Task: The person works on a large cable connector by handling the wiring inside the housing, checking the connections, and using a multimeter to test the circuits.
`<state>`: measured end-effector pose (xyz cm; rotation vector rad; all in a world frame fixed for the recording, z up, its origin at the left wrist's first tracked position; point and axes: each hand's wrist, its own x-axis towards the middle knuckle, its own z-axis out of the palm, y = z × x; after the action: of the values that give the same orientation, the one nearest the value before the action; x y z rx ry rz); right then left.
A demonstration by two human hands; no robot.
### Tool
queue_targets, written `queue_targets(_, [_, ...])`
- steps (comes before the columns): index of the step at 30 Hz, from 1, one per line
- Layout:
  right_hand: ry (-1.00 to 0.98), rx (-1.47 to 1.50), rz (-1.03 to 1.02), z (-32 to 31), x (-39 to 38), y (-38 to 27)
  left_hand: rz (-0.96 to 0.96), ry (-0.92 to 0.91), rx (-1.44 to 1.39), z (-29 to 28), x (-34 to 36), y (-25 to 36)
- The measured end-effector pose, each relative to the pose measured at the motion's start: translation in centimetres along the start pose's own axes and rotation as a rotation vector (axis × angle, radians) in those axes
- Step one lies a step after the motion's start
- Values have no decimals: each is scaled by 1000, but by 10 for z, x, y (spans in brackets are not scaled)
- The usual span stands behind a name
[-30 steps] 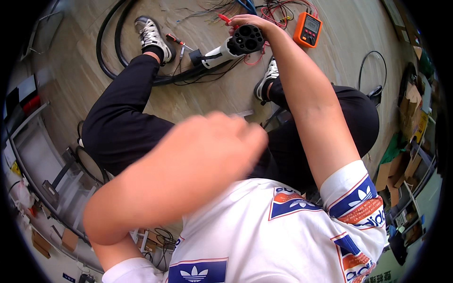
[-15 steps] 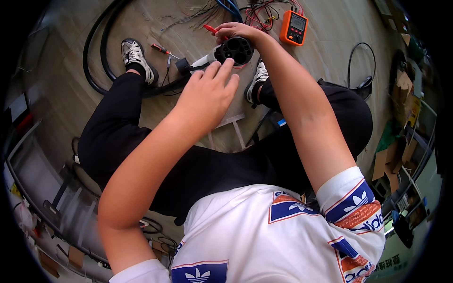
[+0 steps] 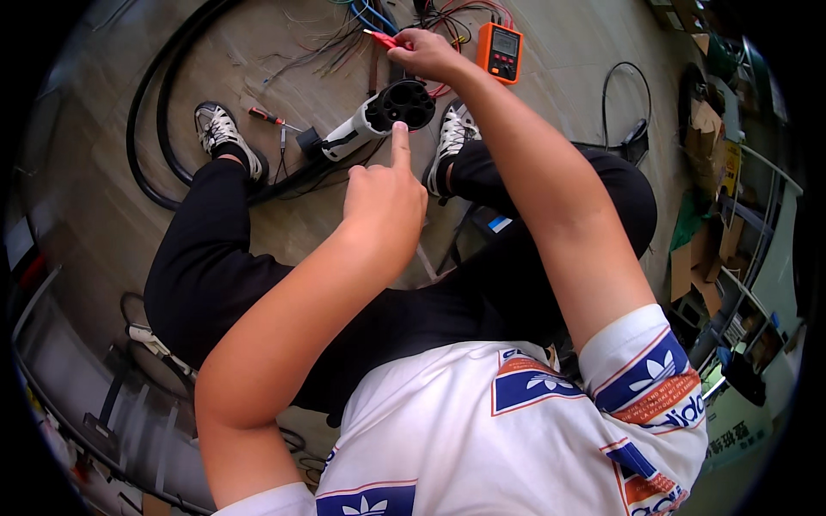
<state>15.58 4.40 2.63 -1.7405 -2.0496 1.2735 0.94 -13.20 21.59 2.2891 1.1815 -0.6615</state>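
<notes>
A white and black charging gun (image 3: 353, 133) lies on the floor between my feet, its round black face with several sockets turned toward me. My left hand (image 3: 385, 196) is just in front of that face, index finger stretched out with its tip at the lower rim and the other fingers curled, holding nothing. Whether the fingertip touches the rim I cannot tell. Beyond the gun, my right hand (image 3: 430, 57) pinches a red test clip (image 3: 385, 39), its tip pointing left. An orange handheld meter (image 3: 500, 53) with red leads plugged in stands to the right of that hand.
Loose thin wires (image 3: 331, 47) spread over the floor at the far side. A thick black cable (image 3: 142, 112) loops around my left shoe (image 3: 225, 136). A red-handled screwdriver (image 3: 268, 116) lies beside the gun. Cardboard boxes (image 3: 701, 258) and shelving stand at the right.
My left hand has gone from spread fingers to one pointing index finger at the gun's face. My right hand has moved away from the gun with the red clip. The view has shifted slightly.
</notes>
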Motion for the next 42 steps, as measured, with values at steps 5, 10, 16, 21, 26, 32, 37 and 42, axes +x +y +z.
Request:
queue_targets(5, [95,-202,-12,-102,-22,-38,27,-42,-38,-11,3,-2])
queue_targets(10, [-57,-451,-323,-154,-119,-110,7,-6,-66,-2,-5,-6])
queue_targets(16, [-271,-462,-300,-113,-179,-100,48,32,-64,6,-3,-2])
queue_targets(21, [-99,-283,-267,-81,-145,-73,45,3,-57,5,-5,-8])
queue_targets(26, [-80,-26,-182,-60,-128,-43,49,8,-53,4,-6,-12])
queue_targets(32, [-172,-8,-112,-63,-122,-49,39,69,-181,17,-10,-18])
queue_targets(37, [-164,-61,-101,-63,-122,-55,22,-41,-196,19,-17,-24])
queue_targets(42, [-157,-60,-93,-62,-122,-55,13,51,-179,22,-12,-24])
